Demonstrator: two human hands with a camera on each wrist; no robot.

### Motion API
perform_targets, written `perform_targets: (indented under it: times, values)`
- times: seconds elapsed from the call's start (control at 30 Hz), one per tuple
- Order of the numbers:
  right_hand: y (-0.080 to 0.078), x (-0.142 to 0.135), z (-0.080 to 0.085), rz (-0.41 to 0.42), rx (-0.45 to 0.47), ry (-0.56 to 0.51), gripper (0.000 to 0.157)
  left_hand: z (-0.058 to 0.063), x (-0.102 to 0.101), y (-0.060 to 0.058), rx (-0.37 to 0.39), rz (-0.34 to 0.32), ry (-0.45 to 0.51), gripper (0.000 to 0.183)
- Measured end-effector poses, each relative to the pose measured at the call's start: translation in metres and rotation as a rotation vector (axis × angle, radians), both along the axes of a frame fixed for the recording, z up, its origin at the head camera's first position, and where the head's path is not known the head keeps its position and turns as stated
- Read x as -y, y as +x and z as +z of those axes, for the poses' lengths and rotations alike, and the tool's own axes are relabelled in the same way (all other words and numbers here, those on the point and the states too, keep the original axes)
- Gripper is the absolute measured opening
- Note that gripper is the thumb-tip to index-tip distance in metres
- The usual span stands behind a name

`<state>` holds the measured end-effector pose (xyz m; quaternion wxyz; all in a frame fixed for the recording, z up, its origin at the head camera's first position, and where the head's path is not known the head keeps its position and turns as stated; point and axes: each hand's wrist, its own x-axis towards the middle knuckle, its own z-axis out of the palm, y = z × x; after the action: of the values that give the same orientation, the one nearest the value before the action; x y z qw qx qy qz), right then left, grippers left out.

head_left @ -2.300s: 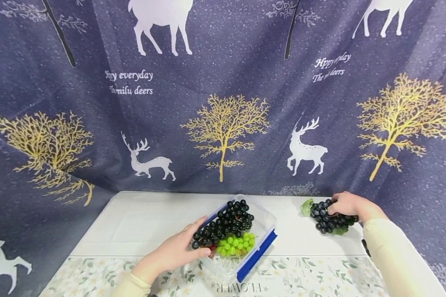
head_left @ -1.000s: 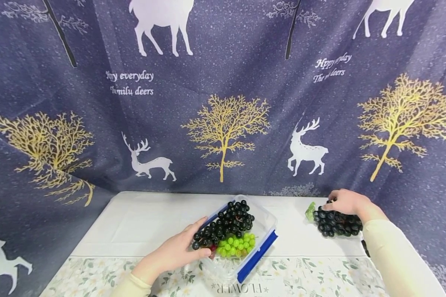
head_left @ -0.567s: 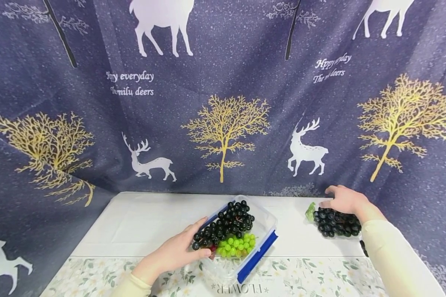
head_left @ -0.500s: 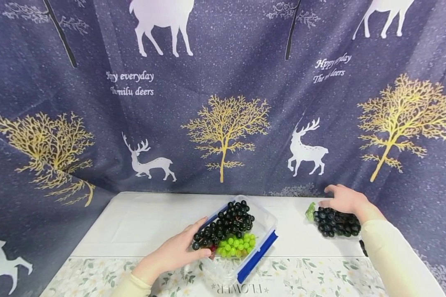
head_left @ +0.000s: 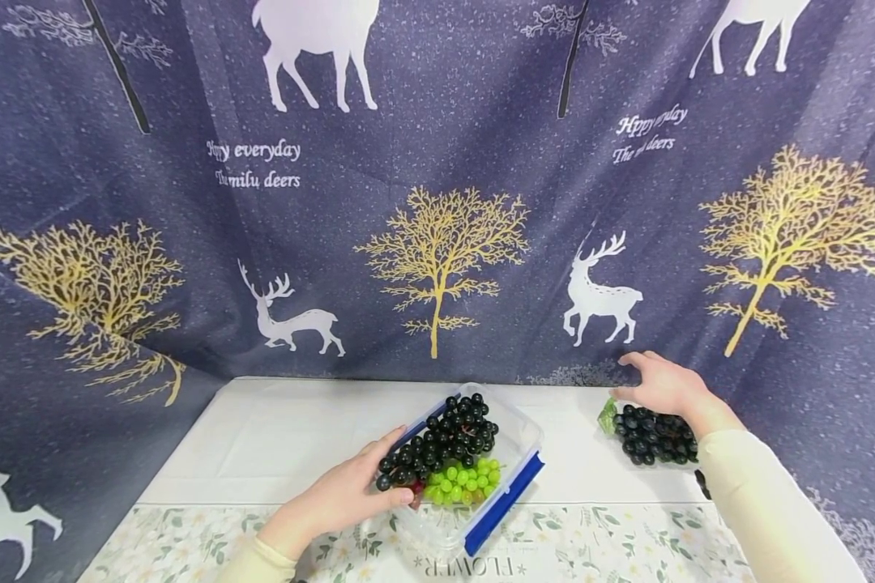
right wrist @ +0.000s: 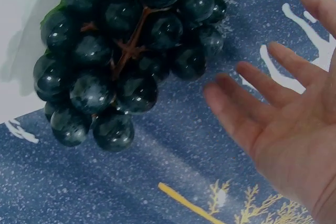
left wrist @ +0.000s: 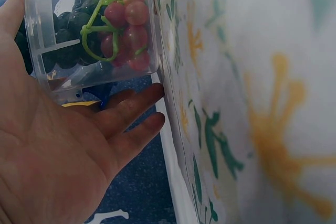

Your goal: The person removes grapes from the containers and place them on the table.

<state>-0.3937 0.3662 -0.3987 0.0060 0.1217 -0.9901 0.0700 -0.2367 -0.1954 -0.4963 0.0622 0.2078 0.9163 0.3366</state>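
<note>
A clear plastic container (head_left: 514, 421) with blue side clips stands at an angle on the table, holding black grapes (head_left: 455, 433), green grapes (head_left: 467, 479) and red grapes (left wrist: 135, 14). My left hand (head_left: 346, 490) holds the container's left side, thumb at the near side and fingers along the outside. Off to the right, another bunch of black grapes (head_left: 652, 436) with a green leaf (head_left: 608, 416) lies on the white tabletop. My right hand (head_left: 659, 385), fingers spread and holding nothing, is over the far edge of this bunch; in the right wrist view a gap separates them.
A floral cloth with lettering (head_left: 576, 534) covers the front of the white table (head_left: 292, 429). Behind it hangs a dark blue curtain (head_left: 481, 121) with deer and trees. A small dark object (head_left: 702, 483) shows partly beside the right sleeve.
The right hand was gripping the black grapes, which turned and shifted slightly right; it then let go, lifted and moved left. The left hand and container have stayed put.
</note>
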Motion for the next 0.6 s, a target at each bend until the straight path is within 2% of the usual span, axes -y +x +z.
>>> perform_targets:
  times: [0.2, 0.6]
  values:
    - [0.000, 0.014, 0.002, 0.021, -0.068, -0.020, 0.087, 0.000, 0.001, 0.000, 0.005, -0.008, 0.004, 0.095]
    - [0.005, 0.037, 0.006, 0.087, -0.146, -0.040, 0.087, -0.001, 0.001, -0.001, 0.006, -0.002, -0.001, 0.095]
